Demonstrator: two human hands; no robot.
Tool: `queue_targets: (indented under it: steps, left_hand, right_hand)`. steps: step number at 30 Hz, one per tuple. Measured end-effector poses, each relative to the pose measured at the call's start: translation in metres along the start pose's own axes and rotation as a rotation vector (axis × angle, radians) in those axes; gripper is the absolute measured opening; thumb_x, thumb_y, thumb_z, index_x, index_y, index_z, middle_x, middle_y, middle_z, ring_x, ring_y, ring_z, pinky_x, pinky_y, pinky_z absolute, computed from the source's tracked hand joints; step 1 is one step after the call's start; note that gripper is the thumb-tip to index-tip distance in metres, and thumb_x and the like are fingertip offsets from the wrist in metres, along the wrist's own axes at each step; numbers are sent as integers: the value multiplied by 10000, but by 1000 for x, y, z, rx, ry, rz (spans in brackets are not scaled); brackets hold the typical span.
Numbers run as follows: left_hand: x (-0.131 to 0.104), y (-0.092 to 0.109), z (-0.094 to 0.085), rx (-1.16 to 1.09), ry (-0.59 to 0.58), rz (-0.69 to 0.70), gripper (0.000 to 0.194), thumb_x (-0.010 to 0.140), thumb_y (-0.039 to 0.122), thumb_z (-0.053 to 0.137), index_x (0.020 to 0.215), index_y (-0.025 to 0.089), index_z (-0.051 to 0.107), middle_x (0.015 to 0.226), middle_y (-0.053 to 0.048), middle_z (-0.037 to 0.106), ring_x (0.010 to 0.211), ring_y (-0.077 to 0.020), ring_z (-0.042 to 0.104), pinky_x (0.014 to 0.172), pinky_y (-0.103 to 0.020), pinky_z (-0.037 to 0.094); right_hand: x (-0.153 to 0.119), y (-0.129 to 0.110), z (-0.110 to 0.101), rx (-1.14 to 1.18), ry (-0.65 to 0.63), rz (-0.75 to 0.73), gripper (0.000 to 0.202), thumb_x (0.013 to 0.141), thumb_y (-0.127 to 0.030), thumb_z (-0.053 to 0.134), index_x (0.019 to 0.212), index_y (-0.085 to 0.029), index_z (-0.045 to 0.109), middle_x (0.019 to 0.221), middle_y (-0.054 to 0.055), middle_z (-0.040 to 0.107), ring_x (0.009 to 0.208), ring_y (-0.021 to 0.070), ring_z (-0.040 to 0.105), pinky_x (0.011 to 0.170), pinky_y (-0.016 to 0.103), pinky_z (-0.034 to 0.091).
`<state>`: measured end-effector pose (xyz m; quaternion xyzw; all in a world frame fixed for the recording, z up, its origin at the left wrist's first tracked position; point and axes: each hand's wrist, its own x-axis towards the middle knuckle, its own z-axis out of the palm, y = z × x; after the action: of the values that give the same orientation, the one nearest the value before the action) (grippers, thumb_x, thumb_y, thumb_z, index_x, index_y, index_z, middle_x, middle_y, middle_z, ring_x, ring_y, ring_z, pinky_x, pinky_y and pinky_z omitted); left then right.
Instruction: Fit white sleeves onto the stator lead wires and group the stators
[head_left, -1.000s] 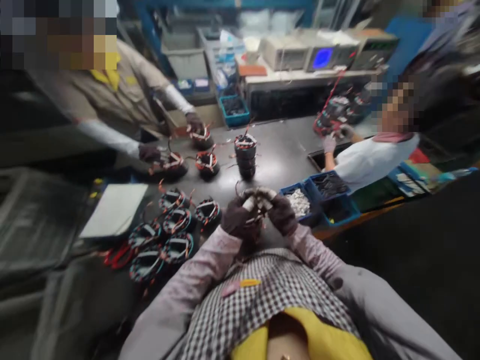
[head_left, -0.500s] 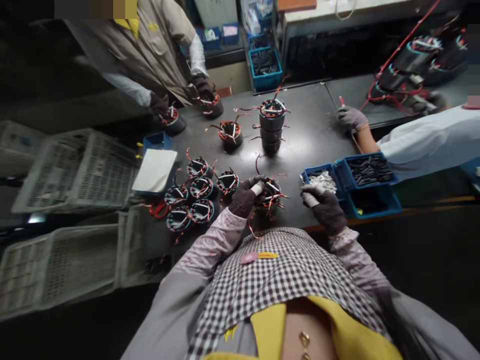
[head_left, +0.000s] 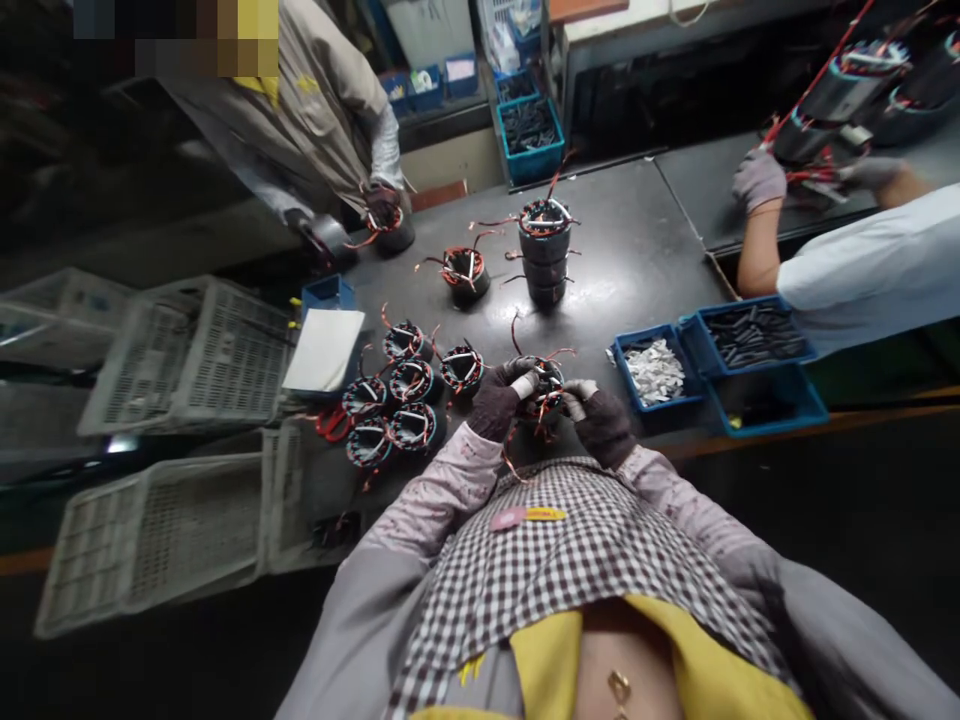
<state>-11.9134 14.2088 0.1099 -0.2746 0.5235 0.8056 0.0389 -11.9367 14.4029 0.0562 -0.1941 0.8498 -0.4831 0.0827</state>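
Both gloved hands, left hand (head_left: 495, 402) and right hand (head_left: 600, 422), pinch the wound stator (head_left: 541, 388) just left of the blue bin (head_left: 625, 372); a firm grip with leads untangled seems best.

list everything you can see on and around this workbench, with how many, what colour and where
wound coil in hand: one, black with red and copper wires, at the near bench edge between both hands
loose coils: about six, black with teal rims, clustered left of the hands
stacked coils: one stack, black, mid bench
single coil: one, black and red, left of the stack
blue bins: three, right of the hands; one holds white pieces, one dark pieces
white pad: one, on a blue box, left
grey crates: several, far left
co-workers: two, far left and far right
left hand: dark glove, on the coil
right hand: dark glove, on the coil
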Motion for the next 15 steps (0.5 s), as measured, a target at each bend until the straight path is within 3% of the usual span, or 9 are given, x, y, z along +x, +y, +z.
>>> queue_targets:
  steps: [4, 6, 10, 12, 15]
  left_hand:
    - [-8, 9, 0, 1, -88, 23, 507, 566, 442, 999, 901, 151, 755, 819, -43, 772, 607, -133, 653, 536, -244, 534]
    - [-12, 13, 4, 24, -167, 35, 479, 598, 422, 994, 915, 146, 764, 835, -51, 775, 637, -141, 667, 559, -246, 536]
    - [-9, 17, 5, 53, -289, -21, 479, 579, 375, 1004, 904, 134, 748, 815, -54, 765, 615, -143, 659, 546, -250, 531]
    - [-6, 15, -2, 23, -230, -27, 499, 582, 388, 1003, 922, 146, 730, 843, -54, 773, 641, -154, 684, 550, -250, 547]
    - [-2, 8, -13, -45, -140, -28, 564, 589, 398, 991, 1017, 170, 703, 926, -63, 790, 698, -179, 729, 587, -276, 595]
  right_hand:
    - [0, -19, -23, -13, 104, -25, 446, 1007, -436, 565, 1369, -191, 655, 1201, 144, 759, 1093, 284, 738, 993, 470, 601]
    - [3, -38, -38, 57, 89, -35, 516, 985, -469, 638, 1434, -216, 621, 1225, 124, 758, 1103, 275, 737, 1002, 460, 602]
    - [12, -63, -52, 251, -31, -4, 290, 953, -481, 695, 1107, -241, 749, 1000, 57, 786, 918, 219, 749, 881, 389, 628]
    - [9, -51, -51, 361, 73, 133, 304, 930, -519, 709, 1029, -232, 729, 896, 40, 767, 780, 186, 721, 768, 354, 627]
    - [-12, -10, -38, 421, 178, 375, 421, 862, -576, 727, 1104, -233, 701, 897, 39, 760, 694, 164, 671, 684, 338, 605]
